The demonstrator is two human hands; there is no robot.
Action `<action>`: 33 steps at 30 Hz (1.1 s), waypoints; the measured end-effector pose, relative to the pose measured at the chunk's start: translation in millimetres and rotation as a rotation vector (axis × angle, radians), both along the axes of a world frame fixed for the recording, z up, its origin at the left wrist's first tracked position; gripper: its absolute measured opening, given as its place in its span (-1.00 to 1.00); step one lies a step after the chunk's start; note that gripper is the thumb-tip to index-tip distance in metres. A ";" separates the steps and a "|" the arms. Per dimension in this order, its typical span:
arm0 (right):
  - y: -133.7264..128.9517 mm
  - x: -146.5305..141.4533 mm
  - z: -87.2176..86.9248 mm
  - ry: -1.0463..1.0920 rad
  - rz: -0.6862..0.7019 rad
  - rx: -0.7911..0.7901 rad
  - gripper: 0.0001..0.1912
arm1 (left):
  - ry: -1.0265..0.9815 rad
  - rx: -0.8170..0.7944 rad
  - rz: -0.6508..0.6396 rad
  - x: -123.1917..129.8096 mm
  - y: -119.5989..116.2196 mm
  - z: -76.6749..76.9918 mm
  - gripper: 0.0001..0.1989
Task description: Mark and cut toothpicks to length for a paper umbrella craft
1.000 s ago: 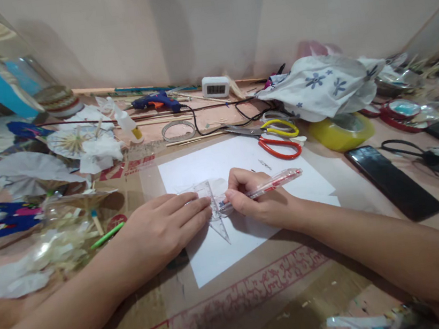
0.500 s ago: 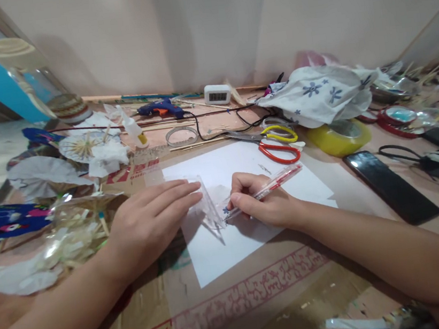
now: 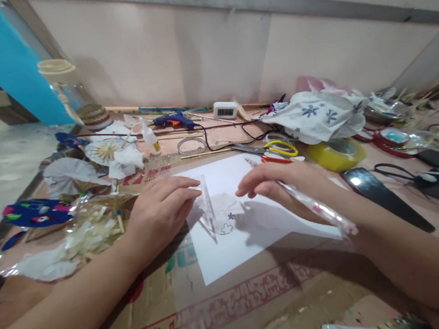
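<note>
My left hand (image 3: 166, 206) has its fingers bent over a clear plastic triangular ruler (image 3: 209, 211), which stands tilted on a white paper sheet (image 3: 224, 263). My right hand (image 3: 281, 183) is raised above the sheet's right side, index finger pointing left. A clear pen with red parts (image 3: 316, 207) lies slantwise across this hand, one end by the knuckles and the other over the wrist. Beside the ruler, a pale round patch (image 3: 224, 201) lies on the paper. A small blue flower (image 3: 231, 216) and an outlined flower shape (image 3: 227, 229) show near its lower edge.
Cardboard (image 3: 190, 308) lies under the paper. Behind it are scissors (image 3: 280, 148), yellow tape (image 3: 335, 154), a glue gun (image 3: 173, 120), a small bottle (image 3: 150, 138) and a digital timer (image 3: 224, 110). A phone (image 3: 386, 199) lies right; paper-and-stick pieces (image 3: 69, 173) crowd the left.
My right hand has lifted off the paper, and the pen has swung from a writing grip to lie back across the hand. My left hand stays at the ruler. The view has tilted up.
</note>
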State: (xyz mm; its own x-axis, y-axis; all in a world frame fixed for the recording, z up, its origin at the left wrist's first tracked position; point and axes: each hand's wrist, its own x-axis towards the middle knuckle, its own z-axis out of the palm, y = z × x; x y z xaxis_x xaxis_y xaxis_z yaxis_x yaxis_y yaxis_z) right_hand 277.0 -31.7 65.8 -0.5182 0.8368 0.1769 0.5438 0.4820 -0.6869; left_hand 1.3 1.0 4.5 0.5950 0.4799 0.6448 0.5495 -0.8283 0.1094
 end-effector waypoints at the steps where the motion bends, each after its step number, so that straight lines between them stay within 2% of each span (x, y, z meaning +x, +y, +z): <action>1: -2.0 -0.1 -1.1 -0.079 0.031 0.021 -0.75 | 0.012 0.013 -0.001 0.2 -0.1 -0.1 -0.89; 3: -8.3 -3.0 -10.0 -0.194 0.081 0.067 -0.80 | 0.023 0.021 -0.008 0.9 -0.3 -0.6 -0.89; 6: -23.2 -12.3 -31.1 -0.282 0.072 0.212 -0.83 | 0.014 -0.007 -0.020 1.6 -0.6 -1.4 -0.88; 9: -38.1 -21.2 -47.8 -0.265 0.087 0.311 -0.86 | 0.012 -0.033 -0.030 1.4 -0.9 -1.7 -0.88; 12: -41.3 -22.5 -56.2 -0.218 0.162 0.296 -0.89 | 0.028 -0.037 -0.041 0.7 -0.9 -2.5 -0.88; 18: -10.6 -4.2 -61.3 -0.146 0.304 0.190 -0.87 | 0.130 -0.001 -0.129 -1.3 -0.1 -7.8 -0.88; 21: 1.2 0.0 -59.0 -0.119 0.314 0.177 -0.88 | 0.207 0.023 -0.168 -1.6 -2.3 -7.0 -0.87; 26: -1.3 -9.0 -57.1 -0.109 0.236 0.256 -0.95 | 0.284 0.031 -0.210 1.2 -8.8 -0.2 -0.80; 30: -4.5 -13.8 -63.4 -0.019 0.267 0.298 -0.95 | 0.285 0.052 -0.209 6.3 -9.8 0.1 -0.79; 33: -3.2 -12.8 -69.2 0.044 0.273 0.260 -0.94 | 0.299 0.064 -0.207 9.1 -9.8 -0.5 -0.78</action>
State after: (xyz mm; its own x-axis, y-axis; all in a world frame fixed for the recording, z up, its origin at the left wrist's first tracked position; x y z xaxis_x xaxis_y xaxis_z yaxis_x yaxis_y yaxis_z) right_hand 264.2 -34.9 -3.4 -0.7027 0.5935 0.3923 0.3440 0.7661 -0.5429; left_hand 10.3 -8.8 4.0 0.8420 0.2936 0.4525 0.3691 -0.9254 -0.0864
